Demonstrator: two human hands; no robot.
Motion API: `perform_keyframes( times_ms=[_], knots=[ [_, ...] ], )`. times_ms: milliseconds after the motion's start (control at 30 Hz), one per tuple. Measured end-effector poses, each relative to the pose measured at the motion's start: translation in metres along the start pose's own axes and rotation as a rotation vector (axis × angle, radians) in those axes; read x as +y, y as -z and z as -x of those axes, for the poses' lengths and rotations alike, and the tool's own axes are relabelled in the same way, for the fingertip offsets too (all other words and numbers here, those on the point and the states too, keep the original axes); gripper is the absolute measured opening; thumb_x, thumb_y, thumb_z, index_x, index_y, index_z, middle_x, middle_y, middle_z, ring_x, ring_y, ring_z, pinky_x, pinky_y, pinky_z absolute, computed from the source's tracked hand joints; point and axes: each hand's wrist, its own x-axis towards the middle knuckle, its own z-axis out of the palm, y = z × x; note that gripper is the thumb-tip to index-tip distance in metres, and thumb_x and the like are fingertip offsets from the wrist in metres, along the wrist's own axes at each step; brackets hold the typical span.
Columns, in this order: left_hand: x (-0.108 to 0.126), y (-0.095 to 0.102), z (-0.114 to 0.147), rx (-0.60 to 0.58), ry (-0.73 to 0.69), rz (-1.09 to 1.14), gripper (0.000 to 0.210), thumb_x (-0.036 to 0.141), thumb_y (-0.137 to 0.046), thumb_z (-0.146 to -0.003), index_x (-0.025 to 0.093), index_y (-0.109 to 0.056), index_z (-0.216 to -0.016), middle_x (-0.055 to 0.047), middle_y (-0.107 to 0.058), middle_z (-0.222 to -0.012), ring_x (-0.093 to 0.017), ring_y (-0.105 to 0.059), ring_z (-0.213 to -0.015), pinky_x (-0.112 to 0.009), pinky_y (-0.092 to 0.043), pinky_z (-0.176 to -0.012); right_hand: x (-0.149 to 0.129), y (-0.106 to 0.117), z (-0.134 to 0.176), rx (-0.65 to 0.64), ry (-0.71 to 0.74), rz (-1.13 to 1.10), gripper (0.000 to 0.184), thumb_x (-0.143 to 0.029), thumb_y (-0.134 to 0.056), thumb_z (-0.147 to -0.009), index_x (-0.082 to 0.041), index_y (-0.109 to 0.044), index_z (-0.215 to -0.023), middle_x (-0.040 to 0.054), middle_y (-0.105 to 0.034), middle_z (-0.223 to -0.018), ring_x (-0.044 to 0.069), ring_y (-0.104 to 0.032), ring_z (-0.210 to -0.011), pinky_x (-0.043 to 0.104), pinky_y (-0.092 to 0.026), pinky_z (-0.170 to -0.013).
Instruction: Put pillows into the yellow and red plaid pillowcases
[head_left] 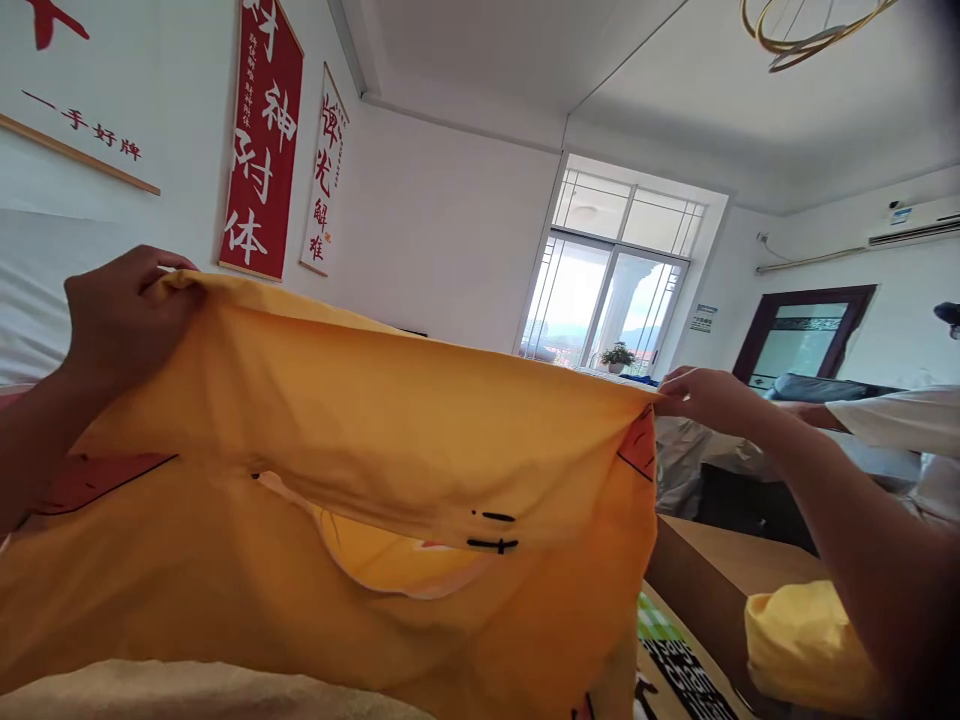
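Note:
A yellow-orange printed cloth (420, 400) is stretched out in front of me, its upper edge pulled nearly straight between my hands. My left hand (127, 310) pinches the upper left corner. At the upper right corner, my right hand (709, 398) grips the edge between thumb and fingers. Red patches outlined in black and short black marks show on the fabric. Across its middle gapes a curved opening (405, 555), with more yellow fabric visible inside. The lower part hangs towards me, over a beige fabric (217, 690) at the bottom.
Below right are a brown cardboard box (739, 550), a printed green, black and white item (675, 640) and a bunched yellow cloth (814, 635). Another person's white sleeve (892, 415) reaches in from the right. A potted plant (617, 356) stands by the window (607, 270).

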Motion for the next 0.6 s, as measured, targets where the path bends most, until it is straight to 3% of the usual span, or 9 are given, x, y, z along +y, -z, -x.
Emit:
perform_keyframes(
  times_ms=[67, 100, 200, 333, 467, 533, 600],
  knots=[
    [0.0, 0.001, -0.001, -0.034, -0.009, -0.035, 0.051, 0.045, -0.048, -0.083, 0.005, -0.068, -0.108, 0.006, -0.059, -0.082, -0.01, -0.056, -0.086, -0.028, -0.038, -0.086, -0.002, 0.006, -0.003, 0.226, -0.007, 0.104, 0.01, -0.025, -0.069, -0.071, -0.018, -0.073, -0.066, 0.0096, -0.07, -0.081, 0.024, -0.059, -0.087, 0.031, -0.039, -0.069],
    [0.0, 0.003, -0.004, -0.027, -0.005, -0.05, 0.051, 0.045, -0.047, -0.082, 0.005, -0.068, -0.107, 0.006, -0.059, -0.081, -0.011, -0.057, -0.087, -0.028, -0.038, -0.086, -0.002, 0.01, -0.004, 0.228, -0.015, 0.131, 0.011, -0.025, -0.067, -0.073, -0.018, -0.073, -0.067, 0.0099, -0.07, -0.082, 0.024, -0.06, -0.087, 0.031, -0.039, -0.069],
    [0.0, 0.008, -0.013, 0.016, 0.004, -0.056, 0.045, 0.042, -0.049, -0.081, 0.01, -0.07, -0.105, 0.004, -0.062, -0.079, -0.012, -0.058, -0.084, -0.025, -0.041, -0.082, -0.001, 0.017, -0.003, -0.001, -0.022, 0.15, 0.014, -0.028, -0.065, -0.076, -0.02, -0.074, -0.068, 0.0055, -0.07, -0.081, 0.017, -0.059, -0.069, 0.027, -0.038, -0.063],
    [-0.012, 0.004, -0.019, -0.04, -0.028, -0.163, 0.037, 0.038, -0.05, -0.082, 0.014, -0.07, -0.103, -0.001, -0.065, -0.084, -0.016, -0.059, -0.088, -0.027, -0.043, -0.083, -0.006, 0.006, 0.001, 0.027, -0.001, 0.203, 0.021, -0.027, -0.057, -0.083, -0.018, -0.076, -0.082, 0.0071, -0.069, -0.094, 0.016, -0.06, -0.078, 0.025, -0.037, -0.068],
    [-0.03, -0.014, -0.009, -0.26, -0.158, -0.388, 0.042, 0.041, -0.045, -0.088, 0.01, -0.07, -0.098, -0.01, -0.064, -0.106, -0.022, -0.056, -0.103, -0.035, -0.037, -0.089, -0.012, -0.026, 0.002, -0.241, -0.017, 0.252, 0.018, -0.016, -0.058, -0.077, -0.015, -0.073, -0.067, 0.0075, -0.067, -0.072, 0.014, -0.055, -0.066, 0.025, -0.033, -0.061],
    [-0.037, -0.022, -0.001, -0.47, -0.138, -0.467, 0.041, 0.043, -0.044, -0.088, 0.012, -0.07, -0.092, -0.008, -0.066, -0.098, -0.019, -0.057, -0.087, -0.03, -0.037, -0.077, -0.011, -0.042, 0.004, -0.239, -0.014, 0.244, 0.017, -0.012, -0.059, -0.074, -0.014, -0.072, -0.064, 0.0089, -0.066, -0.07, 0.015, -0.056, -0.07, 0.025, -0.033, -0.062],
    [-0.041, -0.028, 0.008, -0.68, -0.075, -0.502, 0.04, 0.046, -0.044, -0.088, 0.014, -0.069, -0.085, -0.006, -0.065, -0.081, -0.016, -0.052, -0.069, -0.026, -0.032, -0.064, -0.009, -0.059, 0.008, -0.169, -0.014, 0.237, 0.016, -0.009, -0.058, -0.074, -0.012, -0.073, -0.069, 0.0125, -0.068, -0.082, 0.019, -0.057, -0.089, 0.025, -0.036, -0.069]
  ],
)
